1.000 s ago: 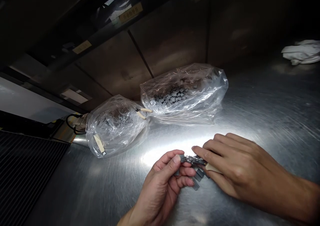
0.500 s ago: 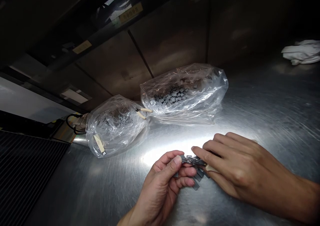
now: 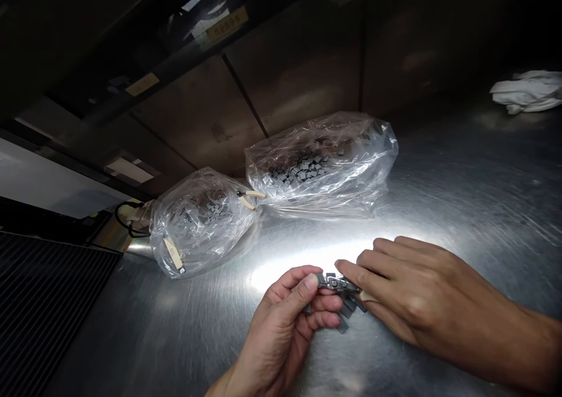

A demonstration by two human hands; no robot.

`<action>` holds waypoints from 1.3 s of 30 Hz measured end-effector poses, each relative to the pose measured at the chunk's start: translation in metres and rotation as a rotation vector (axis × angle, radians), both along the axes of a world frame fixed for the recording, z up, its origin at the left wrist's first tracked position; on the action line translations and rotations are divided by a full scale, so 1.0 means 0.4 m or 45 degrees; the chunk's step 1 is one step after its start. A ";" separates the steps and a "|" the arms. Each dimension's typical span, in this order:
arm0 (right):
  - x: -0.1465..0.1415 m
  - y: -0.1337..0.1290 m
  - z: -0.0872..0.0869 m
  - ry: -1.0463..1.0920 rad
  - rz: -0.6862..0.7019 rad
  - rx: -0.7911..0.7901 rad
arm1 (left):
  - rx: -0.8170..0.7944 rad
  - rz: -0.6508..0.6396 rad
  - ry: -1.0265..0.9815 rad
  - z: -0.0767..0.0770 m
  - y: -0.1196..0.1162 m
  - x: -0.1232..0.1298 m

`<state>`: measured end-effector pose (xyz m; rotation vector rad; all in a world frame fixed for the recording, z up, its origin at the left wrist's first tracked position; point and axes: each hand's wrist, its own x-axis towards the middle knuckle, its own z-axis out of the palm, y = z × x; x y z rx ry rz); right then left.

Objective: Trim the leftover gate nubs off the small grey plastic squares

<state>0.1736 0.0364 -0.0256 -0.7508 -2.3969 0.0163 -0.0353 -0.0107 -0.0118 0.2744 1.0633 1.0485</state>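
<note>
My left hand (image 3: 285, 321) pinches a small grey piece (image 3: 321, 280) between thumb and forefinger, the other fingers curled below. My right hand (image 3: 413, 297) is wrapped round a pair of cutting pliers (image 3: 337, 283); their metal head points left and meets the grey piece, and a bit of cream handle shows under the fingers. Flat grey strips (image 3: 346, 308) stick out below the pliers, between the hands. Whether they join the pinched piece is hidden by my fingers.
Behind my hands, two clear plastic bags, one on the right (image 3: 325, 168) and one on the left (image 3: 202, 227), contain many small grey pieces. A cream-handled tool (image 3: 252, 199) lies between them. A labelled cream strip (image 3: 174, 253) is at the left bag. White cloth (image 3: 527, 91) lies far right on the metal table (image 3: 474, 192).
The pliers' head has tilted slightly between my hands. Both hands keep their grip in nearly the same place, and the whole view has shifted a little.
</note>
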 end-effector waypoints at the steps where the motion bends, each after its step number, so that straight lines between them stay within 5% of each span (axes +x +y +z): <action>1: 0.001 -0.001 -0.001 -0.005 -0.002 -0.004 | 0.001 0.001 0.001 0.000 0.000 0.000; 18: 0.008 0.003 -0.006 -0.004 -0.002 -0.153 | 0.006 -0.009 -0.020 0.005 0.002 0.002; 39: 0.013 0.015 -0.010 -0.004 0.009 -0.111 | 0.026 0.002 -0.016 0.001 0.003 0.002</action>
